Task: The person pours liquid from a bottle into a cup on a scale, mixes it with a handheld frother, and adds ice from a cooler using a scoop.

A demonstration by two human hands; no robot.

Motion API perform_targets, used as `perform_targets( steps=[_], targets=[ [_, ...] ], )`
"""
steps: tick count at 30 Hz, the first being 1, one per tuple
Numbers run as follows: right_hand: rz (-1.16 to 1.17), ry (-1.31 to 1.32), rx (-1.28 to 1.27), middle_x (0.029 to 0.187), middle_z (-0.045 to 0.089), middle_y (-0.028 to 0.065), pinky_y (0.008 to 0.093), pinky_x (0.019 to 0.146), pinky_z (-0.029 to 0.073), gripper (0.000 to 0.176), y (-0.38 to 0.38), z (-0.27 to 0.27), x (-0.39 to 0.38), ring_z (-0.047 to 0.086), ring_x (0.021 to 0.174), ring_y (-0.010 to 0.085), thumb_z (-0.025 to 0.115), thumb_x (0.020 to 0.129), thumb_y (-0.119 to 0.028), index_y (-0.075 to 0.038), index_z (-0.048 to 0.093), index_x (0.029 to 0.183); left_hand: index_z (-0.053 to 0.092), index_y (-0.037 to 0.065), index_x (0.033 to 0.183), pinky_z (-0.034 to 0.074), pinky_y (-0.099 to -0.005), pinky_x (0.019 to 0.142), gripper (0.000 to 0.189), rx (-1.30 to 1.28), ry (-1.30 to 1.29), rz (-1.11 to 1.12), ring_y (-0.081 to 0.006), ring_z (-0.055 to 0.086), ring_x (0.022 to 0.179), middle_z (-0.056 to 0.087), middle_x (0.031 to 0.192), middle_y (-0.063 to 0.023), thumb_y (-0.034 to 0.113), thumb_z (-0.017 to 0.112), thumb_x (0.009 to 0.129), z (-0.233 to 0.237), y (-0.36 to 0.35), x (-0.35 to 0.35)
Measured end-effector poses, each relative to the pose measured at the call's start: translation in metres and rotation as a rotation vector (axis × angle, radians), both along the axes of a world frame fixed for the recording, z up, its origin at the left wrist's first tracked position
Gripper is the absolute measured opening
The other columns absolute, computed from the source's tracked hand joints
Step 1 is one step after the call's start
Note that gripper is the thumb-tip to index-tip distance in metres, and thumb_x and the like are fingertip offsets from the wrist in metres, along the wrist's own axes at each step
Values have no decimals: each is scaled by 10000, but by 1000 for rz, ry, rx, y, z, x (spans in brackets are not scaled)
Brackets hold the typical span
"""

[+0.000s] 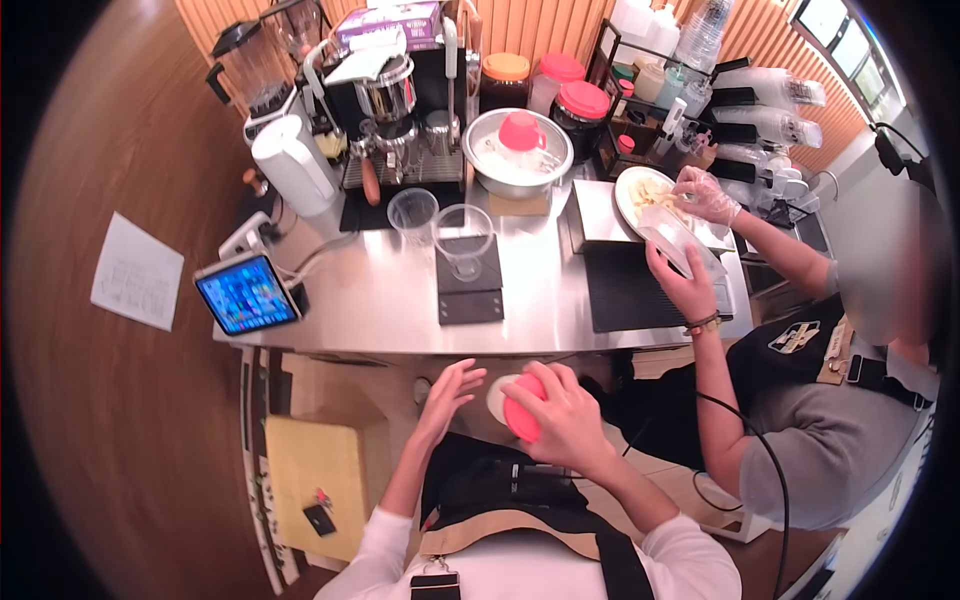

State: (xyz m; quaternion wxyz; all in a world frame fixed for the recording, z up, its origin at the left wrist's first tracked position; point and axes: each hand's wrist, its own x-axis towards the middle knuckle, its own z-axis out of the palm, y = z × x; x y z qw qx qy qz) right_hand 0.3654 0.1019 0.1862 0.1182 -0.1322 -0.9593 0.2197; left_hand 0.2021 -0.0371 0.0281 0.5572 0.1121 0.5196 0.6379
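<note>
My right hand [568, 415] is wrapped round a jar with a red lid [522, 408], held in front of my apron below the counter's edge. Part of the pale jar shows to the left of the lid. Just left of it, my left hand [450, 400] is raised with its fingers apart and nothing in it. Beyond my hands, two clear plastic cups [465, 240] stand on the steel counter [385, 300], one of them on a black scale [470, 308].
A co-worker at the right holds a clear container [682, 242] by a plate of food [628, 190]. A metal bowl [480, 170] with a red cup, an espresso machine [400, 165], a white kettle [295, 165] and a tablet [247, 292] stand on the counter. A yellow stool [310, 470] is lower left.
</note>
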Motion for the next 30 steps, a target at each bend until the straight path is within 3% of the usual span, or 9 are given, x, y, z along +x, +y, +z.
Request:
perform_targets(
  steps=[3, 7, 14, 16, 18, 20, 22, 25, 30],
  targets=[
    [22, 108, -21, 1196, 513, 125, 394, 791, 536, 720, -5, 10, -82, 530, 1076, 323, 790, 524, -156, -169, 580, 1212, 330, 53, 1426, 374, -394, 1038, 765, 205, 313, -165, -230, 476, 1261, 458, 1394, -149, 331, 731, 836, 76, -23, -54],
    [108, 69, -11, 1219, 505, 140, 395, 774, 546, 813, -14, 14, -179, 527, 1078, 325, 798, 516, -156, -143, 530, 1284, 343, 27, 1393, 396, -369, 1029, 1031, 12, 787, -310, -262, 473, 1270, 492, 1344, -166, 267, 914, 568, 126, -14, -129],
    [174, 269, 37, 1377, 407, 191, 407, 799, 550, 839, -20, -6, -275, 459, 1218, 366, 805, 596, -196, -137, 467, 1362, 325, 37, 1408, 458, -357, 967, 963, -74, 1003, -135, -279, 563, 1183, 568, 1271, -156, 142, 870, 621, 84, -19, -228],
    [184, 353, -19, 1433, 366, 198, 418, 937, 495, 795, -11, 3, -262, 389, 1318, 377, 803, 670, -282, -127, 454, 1367, 288, 18, 1430, 446, -358, 985, 975, -8, 966, -33, -292, 529, 1225, 515, 1333, -178, 128, 855, 644, 89, -15, -233],
    [99, 385, -15, 1351, 471, 192, 411, 892, 505, 705, 6, -20, -234, 494, 1223, 339, 753, 743, -275, -128, 448, 1361, 253, 2, 1450, 417, -382, 1021, 1029, 138, 937, 50, -307, 483, 1269, 443, 1393, -200, 141, 862, 634, 122, -10, -228],
    [57, 81, -87, 1102, 634, 182, 434, 762, 521, 569, 23, -58, -196, 632, 981, 322, 644, 858, -298, -120, 444, 1360, 218, -13, 1463, 389, -409, 1048, 1087, 125, 1164, 28, -325, 444, 1292, 389, 1426, -220, 181, 873, 618, 143, -3, -227],
    [53, -310, -82, 795, 679, 134, 427, 603, 519, 574, 34, -112, -175, 660, 679, 310, 571, 906, -325, -116, 389, 1408, 347, 19, 1417, 365, -448, 1051, 970, 11, 1382, -66, -353, 439, 1280, 422, 1401, -227, 327, 846, 645, 170, 11, -217],
    [-6, -430, 21, 680, 658, 133, 436, 527, 495, 617, 27, -157, -169, 642, 578, 331, 549, 917, -391, -122, 353, 1436, 546, 76, 1268, 353, -468, 1021, 693, -168, 1692, -101, -333, 453, 1256, 503, 1333, -175, 450, 756, 724, 170, 36, -206],
    [-114, -470, 12, 661, 652, 142, 435, 536, 496, 665, 18, -173, -174, 647, 599, 329, 569, 899, -416, -134, 332, 1452, 617, 100, 1059, 376, -444, 941, 350, -233, 1784, 26, -280, 508, 1149, 607, 1176, -65, 320, 691, 796, 147, 50, -204]
  ],
)
